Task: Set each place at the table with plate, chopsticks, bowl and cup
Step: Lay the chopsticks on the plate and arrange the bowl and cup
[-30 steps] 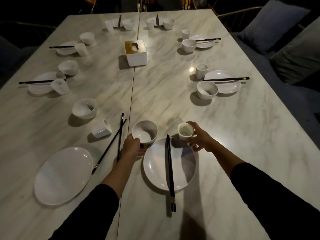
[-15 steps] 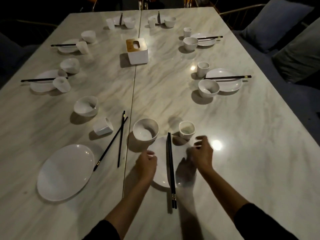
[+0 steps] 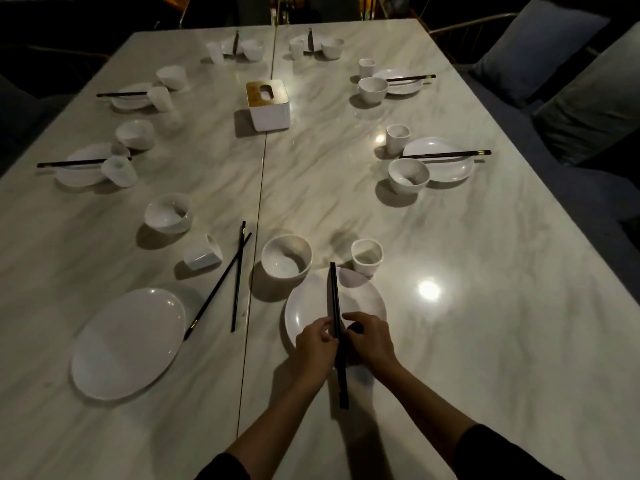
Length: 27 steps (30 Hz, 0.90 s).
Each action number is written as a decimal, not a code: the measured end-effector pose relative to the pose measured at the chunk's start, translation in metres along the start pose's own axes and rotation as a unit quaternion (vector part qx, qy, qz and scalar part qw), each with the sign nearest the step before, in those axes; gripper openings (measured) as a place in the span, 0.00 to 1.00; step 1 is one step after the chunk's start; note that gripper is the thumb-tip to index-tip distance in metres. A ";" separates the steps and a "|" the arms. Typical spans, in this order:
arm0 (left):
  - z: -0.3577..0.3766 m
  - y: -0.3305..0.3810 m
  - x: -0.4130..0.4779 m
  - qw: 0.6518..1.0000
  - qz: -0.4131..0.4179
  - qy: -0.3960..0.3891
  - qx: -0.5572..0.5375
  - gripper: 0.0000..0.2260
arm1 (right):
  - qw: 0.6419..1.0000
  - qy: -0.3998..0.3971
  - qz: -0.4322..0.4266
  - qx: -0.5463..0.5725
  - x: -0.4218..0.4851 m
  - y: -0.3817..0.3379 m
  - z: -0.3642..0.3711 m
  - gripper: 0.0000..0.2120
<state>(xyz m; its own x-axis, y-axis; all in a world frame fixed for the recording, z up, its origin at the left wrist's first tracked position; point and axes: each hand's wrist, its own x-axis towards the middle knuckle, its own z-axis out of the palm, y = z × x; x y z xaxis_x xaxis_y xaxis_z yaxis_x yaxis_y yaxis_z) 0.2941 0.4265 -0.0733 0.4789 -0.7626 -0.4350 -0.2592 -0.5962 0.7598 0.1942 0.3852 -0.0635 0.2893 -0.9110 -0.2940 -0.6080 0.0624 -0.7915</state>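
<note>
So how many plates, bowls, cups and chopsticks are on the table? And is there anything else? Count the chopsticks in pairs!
Plates: 8
Bowls: 8
Cups: 8
Chopstick pairs: 8
Tissue box: 1
Total: 33
</note>
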 end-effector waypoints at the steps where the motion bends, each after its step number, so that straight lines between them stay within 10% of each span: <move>1: 0.000 0.000 -0.001 1.000 0.002 -0.001 -0.005 0.17 | 1.000 -0.005 0.000 0.001 -0.001 -0.001 0.000 0.16; 27: 0.003 0.000 -0.005 1.000 0.003 0.014 -0.027 0.19 | 0.999 -0.007 -0.019 -0.031 0.004 0.002 -0.001 0.16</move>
<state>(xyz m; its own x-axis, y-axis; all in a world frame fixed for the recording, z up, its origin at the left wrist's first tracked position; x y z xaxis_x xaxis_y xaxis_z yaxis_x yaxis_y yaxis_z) 0.2891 0.4297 -0.0720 0.5014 -0.7579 -0.4174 -0.2171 -0.5772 0.7872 0.1933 0.3810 -0.0654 0.3233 -0.9065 -0.2715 -0.6400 0.0019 -0.7684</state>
